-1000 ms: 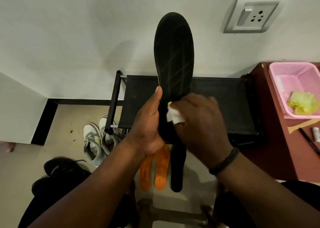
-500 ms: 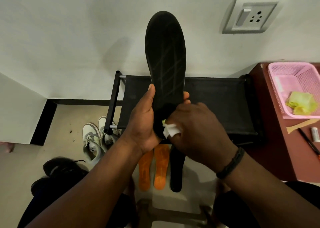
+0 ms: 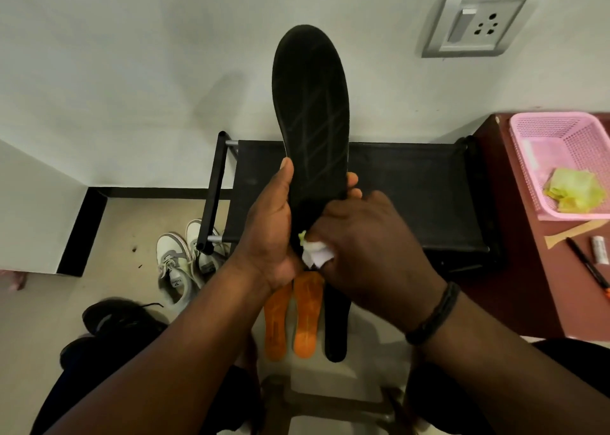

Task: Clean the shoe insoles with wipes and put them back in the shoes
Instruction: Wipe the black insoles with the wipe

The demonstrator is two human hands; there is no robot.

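A long black insole [image 3: 312, 104] stands upright in front of me, toe up. My left hand [image 3: 270, 230] grips its lower part, thumb on the left edge and fingertips showing at the right edge. My right hand [image 3: 366, 246] pinches a crumpled white wipe [image 3: 315, 253] against the insole's heel end, which it hides. On the floor below lie two orange insoles [image 3: 307, 316] and another black insole [image 3: 336, 329] side by side. A pair of white sneakers [image 3: 185, 259] and black shoes [image 3: 115, 319] sit at the left.
A black shoe rack [image 3: 412, 187] stands against the wall behind the insole. A dark red table [image 3: 528, 286] at the right carries a pink basket [image 3: 528, 157] with yellow-green used wipes [image 3: 574, 190], a pen [image 3: 587, 266] and a small tube. A wall socket [image 3: 475, 25] is above.
My right hand has slid the wipe down the insole from its middle to the heel end. The insole has shifted slightly left in my left hand.
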